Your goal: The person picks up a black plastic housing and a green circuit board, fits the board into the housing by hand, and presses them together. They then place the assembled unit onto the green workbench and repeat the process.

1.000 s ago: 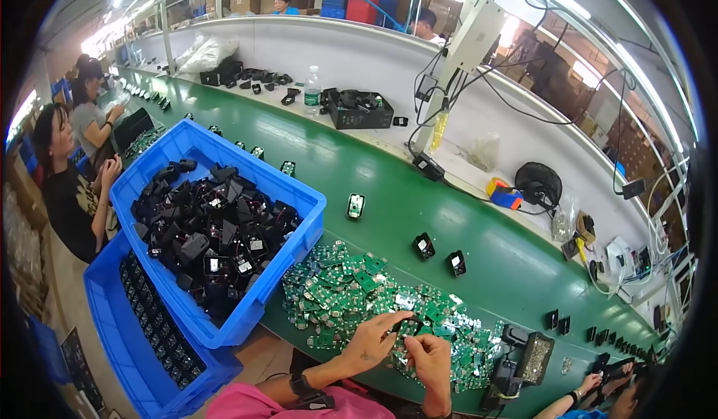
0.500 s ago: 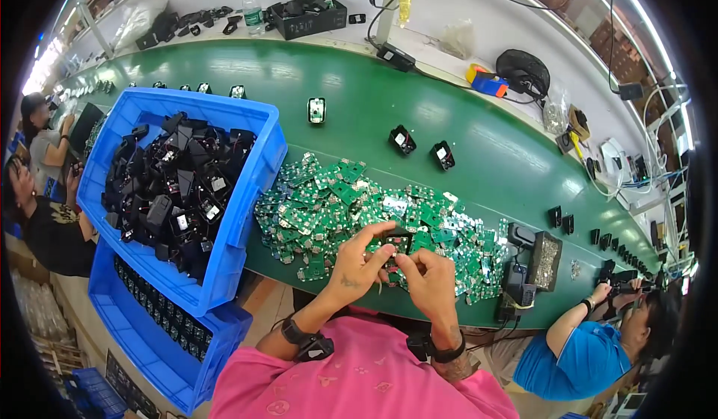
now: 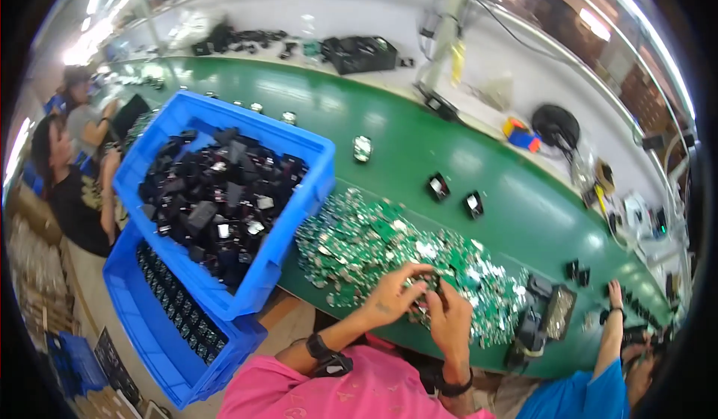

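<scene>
My left hand [image 3: 394,297] and my right hand [image 3: 451,322] meet over the near edge of a heap of small green circuit boards [image 3: 374,236]. Between their closed fingertips is a small black plastic housing [image 3: 431,278], gripped from both sides. Fingers and motion blur hide most of it, so I cannot make out what sits inside. Farther off on the green bench [image 3: 299,90], a housing with a pale board in it [image 3: 362,149] and two black housings [image 3: 438,186] stand apart from the heap.
A blue crate [image 3: 299,228] full of black housings stands left of the heap, above another blue crate [image 3: 161,367] holding rows of parts. Right of the boards are black devices [image 3: 532,318] and a tray of small metal parts [image 3: 559,313]. Co-workers sit at both sides.
The whole view has swung, so the bench and crates appear farther right and lower. Both hands stay together on the black housing. The co-worker in blue now stretches an arm over the bench.
</scene>
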Motion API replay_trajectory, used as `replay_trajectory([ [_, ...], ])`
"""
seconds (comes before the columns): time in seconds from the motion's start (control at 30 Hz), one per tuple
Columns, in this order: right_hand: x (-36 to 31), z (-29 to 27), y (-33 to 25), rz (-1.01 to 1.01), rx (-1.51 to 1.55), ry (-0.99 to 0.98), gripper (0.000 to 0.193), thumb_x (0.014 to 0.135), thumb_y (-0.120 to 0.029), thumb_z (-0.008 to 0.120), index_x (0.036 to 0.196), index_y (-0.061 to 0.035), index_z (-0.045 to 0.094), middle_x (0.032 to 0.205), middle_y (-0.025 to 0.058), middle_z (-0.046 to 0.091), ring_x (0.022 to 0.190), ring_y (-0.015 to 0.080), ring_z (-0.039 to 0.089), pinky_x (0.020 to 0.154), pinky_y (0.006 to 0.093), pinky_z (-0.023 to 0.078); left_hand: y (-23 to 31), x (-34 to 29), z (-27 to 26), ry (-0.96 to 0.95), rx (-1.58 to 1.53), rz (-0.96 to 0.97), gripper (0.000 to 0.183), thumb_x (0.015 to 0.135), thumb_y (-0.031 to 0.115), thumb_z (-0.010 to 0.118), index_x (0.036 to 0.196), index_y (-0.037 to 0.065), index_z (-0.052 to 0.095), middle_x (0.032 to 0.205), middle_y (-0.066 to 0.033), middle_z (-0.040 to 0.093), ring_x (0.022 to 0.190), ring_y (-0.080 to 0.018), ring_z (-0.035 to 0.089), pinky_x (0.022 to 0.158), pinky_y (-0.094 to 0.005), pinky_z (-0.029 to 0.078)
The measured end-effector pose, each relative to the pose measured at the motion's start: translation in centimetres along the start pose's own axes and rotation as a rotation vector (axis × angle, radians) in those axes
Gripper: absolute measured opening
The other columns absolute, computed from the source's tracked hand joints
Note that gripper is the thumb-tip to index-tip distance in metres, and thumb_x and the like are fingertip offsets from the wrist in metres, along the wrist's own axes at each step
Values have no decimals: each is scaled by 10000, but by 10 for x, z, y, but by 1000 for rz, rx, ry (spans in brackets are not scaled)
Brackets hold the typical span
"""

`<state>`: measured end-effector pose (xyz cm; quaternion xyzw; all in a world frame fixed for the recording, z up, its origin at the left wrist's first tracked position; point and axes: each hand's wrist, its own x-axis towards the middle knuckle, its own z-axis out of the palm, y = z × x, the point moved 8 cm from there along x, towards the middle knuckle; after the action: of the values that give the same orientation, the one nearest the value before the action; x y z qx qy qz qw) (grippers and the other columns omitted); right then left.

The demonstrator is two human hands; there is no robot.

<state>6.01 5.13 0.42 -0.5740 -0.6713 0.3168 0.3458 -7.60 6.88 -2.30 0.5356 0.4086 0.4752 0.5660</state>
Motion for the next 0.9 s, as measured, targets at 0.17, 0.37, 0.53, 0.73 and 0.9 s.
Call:
replay_trajectory([
  [0.17,-3,3,-1,-50,25,45,350,934,-98,562,1246,59,574,959,243,670,826,370,671,702,407,514,10,-3,2,-44,37,69,380,980,123,524,1355,67,551,1135,-105,638,769,-131,665,627,-255,568],
  [0.37,-7,5,0,-88,-1,88,333,937,-65,532,1244,57,570,918,194,670,759,264,666,695,347,519,9,-1,0,-32,30,36,336,979,162,546,1292,55,601,1078,-96,671,733,-103,646,583,-245,547],
  [0.53,2,2,-27,-89,262,24,348,905,-93,633,1212,65,592,961,141,700,825,197,672,731,314,532,13,2,-12,59,-77,-18,301,995,201,565,1222,17,637,990,-73,669,752,-127,658,596,-232,556],
  [0.73,-2,11,16,214,454,-171,308,840,-7,694,1131,68,624,967,90,695,787,126,668,688,258,538,23,5,-6,-64,19,4,329,954,121,618,1266,19,603,1051,-69,637,797,-111,652,628,-225,561],
  [0.9,-6,3,5,67,415,-192,300,816,-9,700,1106,40,641,867,115,686,744,182,677,658,293,519,39,-5,2,-120,37,-84,414,861,42,706,1262,15,609,1064,-83,627,881,-122,658,675,-243,573],
])
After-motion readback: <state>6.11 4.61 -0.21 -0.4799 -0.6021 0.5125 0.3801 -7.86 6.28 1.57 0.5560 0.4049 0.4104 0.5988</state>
